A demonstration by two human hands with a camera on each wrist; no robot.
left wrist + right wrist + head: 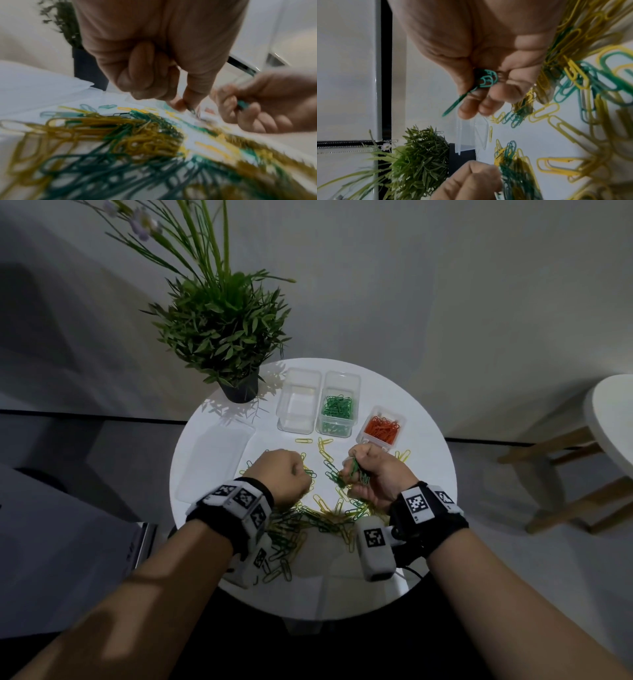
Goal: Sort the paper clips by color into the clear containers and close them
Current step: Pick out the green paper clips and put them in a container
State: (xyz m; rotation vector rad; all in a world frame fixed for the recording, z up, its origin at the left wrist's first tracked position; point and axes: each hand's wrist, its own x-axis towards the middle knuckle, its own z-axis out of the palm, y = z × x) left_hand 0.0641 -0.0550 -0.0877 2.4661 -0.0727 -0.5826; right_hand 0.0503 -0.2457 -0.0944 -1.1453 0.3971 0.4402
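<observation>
A tangled pile of green and yellow paper clips [308, 518] covers the near half of the round white table [428, 474]. My left hand [306, 474] is curled over the pile, and its thumb and forefinger pinch a single paper clip [191, 109] just above the tabletop. My right hand [356, 474] grips a bunch of green clips [488, 79], one of which sticks out past the fingers. Behind the hands stand three open clear containers: an empty one [298, 402], one with green clips [337, 409] and one with orange clips [380, 428].
A potted plant [222, 337] stands at the table's back left. A flat clear lid [212, 460] lies on the left side of the table. Loose yellow clips [323, 446] lie between the hands and the containers. A wooden stool [582, 446] stands to the right.
</observation>
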